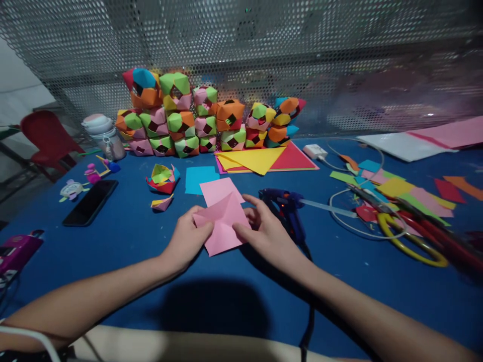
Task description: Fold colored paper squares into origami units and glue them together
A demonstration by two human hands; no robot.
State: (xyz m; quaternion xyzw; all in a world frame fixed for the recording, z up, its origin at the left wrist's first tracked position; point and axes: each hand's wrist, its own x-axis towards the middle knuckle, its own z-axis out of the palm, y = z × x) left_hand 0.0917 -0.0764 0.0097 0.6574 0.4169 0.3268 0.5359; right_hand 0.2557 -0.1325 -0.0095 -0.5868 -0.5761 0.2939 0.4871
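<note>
- In the head view, the left hand (pixel 189 232) is pinching the left edge of a creased pink sheet (pixel 223 229).
- The right hand (pixel 267 230) is pinching its right edge.
- The sheet is sitting between the near and far edges of the bench (pixel 128 261).
- A glue gun (pixel 286 202) is lying just beside the right hand.
- Folded paper balls (pixel 231 108) are standing stacked along the bench's far edge.

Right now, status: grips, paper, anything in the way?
Left grip and right grip both on creased pink sheet. Second pink sheet just beyond. Possible obstacle: glue gun, close by right grip.
</note>
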